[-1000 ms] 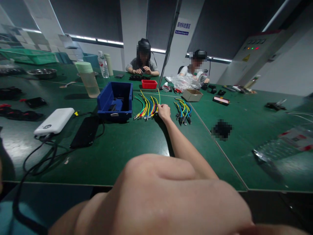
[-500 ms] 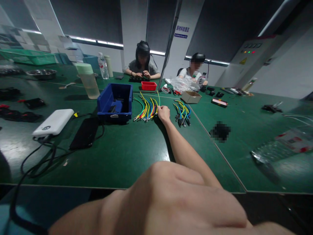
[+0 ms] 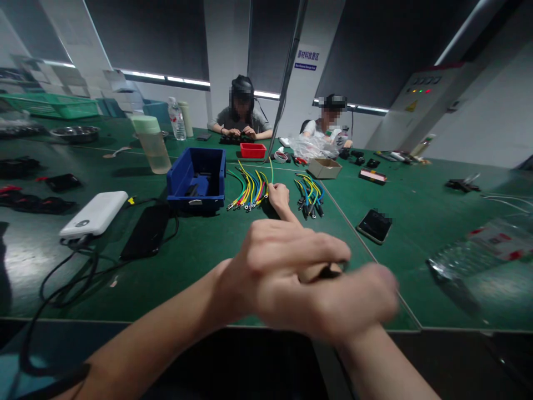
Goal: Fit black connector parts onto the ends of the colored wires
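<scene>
My right hand (image 3: 278, 194) reaches far out over the green table (image 3: 216, 250). Its curled fingers close on the right edge of a fanned bundle of coloured wires (image 3: 249, 190), which are yellow, green, red and blue with metal lugs. A second bundle of coloured wires (image 3: 310, 191) lies just right of that hand. My left hand (image 3: 287, 266) is close to the camera and blurred, with fingers curled across my right forearm. Whether it holds anything cannot be made out. A blue bin (image 3: 196, 179) stands left of the wires.
A white power bank (image 3: 94, 214), a black phone (image 3: 145, 230) and looped cables lie at the left. Another phone (image 3: 375, 225) lies at the right. A red tray (image 3: 252, 150), a cardboard box (image 3: 325, 166) and a pale green bottle (image 3: 152, 144) stand further back. Two people sit at the far side.
My left arm filled the foreground before. It has swung across, and my left hand now lies over my right forearm. My right hand stays at the wires.
</scene>
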{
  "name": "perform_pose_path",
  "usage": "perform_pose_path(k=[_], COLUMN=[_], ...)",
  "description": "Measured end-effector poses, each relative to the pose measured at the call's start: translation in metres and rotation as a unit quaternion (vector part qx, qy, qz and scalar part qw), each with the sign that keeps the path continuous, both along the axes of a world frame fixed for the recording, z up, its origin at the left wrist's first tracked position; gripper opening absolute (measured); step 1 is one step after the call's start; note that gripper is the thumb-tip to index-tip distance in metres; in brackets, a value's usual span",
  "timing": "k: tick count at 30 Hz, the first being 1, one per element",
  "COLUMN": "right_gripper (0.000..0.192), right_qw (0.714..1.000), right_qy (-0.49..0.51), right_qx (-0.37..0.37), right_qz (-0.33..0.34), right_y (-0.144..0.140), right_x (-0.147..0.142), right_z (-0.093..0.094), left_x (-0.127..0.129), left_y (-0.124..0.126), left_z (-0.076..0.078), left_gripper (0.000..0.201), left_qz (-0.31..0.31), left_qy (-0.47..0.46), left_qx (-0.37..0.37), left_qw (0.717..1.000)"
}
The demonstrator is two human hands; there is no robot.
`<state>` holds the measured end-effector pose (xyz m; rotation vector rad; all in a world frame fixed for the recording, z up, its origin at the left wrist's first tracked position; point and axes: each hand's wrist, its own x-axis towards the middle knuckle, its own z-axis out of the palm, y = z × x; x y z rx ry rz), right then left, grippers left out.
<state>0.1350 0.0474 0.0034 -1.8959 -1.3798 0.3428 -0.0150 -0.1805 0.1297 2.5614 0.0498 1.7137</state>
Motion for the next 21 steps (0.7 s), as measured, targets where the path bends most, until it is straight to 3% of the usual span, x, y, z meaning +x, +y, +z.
perform_pose_path(k=[2, 4, 7, 10, 12, 16, 21], right_gripper=[0.041, 0.04, 0.04, 0.04, 0.039, 0.039, 0.037], right_qw=[1.0, 1.0, 1.0, 1.0, 1.0, 0.999, 0.997], right_qy=[0.001, 0.003, 0.003, -0.004, -0.008, -0.002, 0.011], right_qx=[0.002, 0.007, 0.015, 0.014, 0.014, 0.031, 0.07], right_qz=[0.0, 0.001, 0.001, -0.01, -0.017, -0.018, -0.017], right_y=[-0.001, -0.003, -0.002, 0.001, 0.003, 0.003, -0.009], right_x=[0.001, 0.001, 0.001, 0.001, 0.001, 0.001, 0.004], right_z=[0.0, 0.001, 0.0, -0.002, -0.004, -0.005, -0.005], left_x=[0.005, 0.005, 0.0, -0.005, -0.008, -0.009, -0.011], left_y=[0.02, 0.042, 0.074, 0.1, 0.11, 0.116, 0.118], left_z=[-0.008, -0.025, -0.061, -0.096, -0.111, -0.121, -0.12], left_gripper=[0.01, 0.013, 0.02, 0.022, 0.025, 0.024, 0.019], left_qz=[-0.005, 0.035, 0.133, 0.222, 0.253, 0.271, 0.237], left_qy=[-0.044, -0.042, 0.034, 0.092, 0.145, 0.199, 0.168], left_qx=[0.053, 0.065, -0.016, -0.136, -0.165, -0.193, -0.289], left_qw=[0.998, 0.996, 0.99, 0.961, 0.942, 0.922, 0.912])
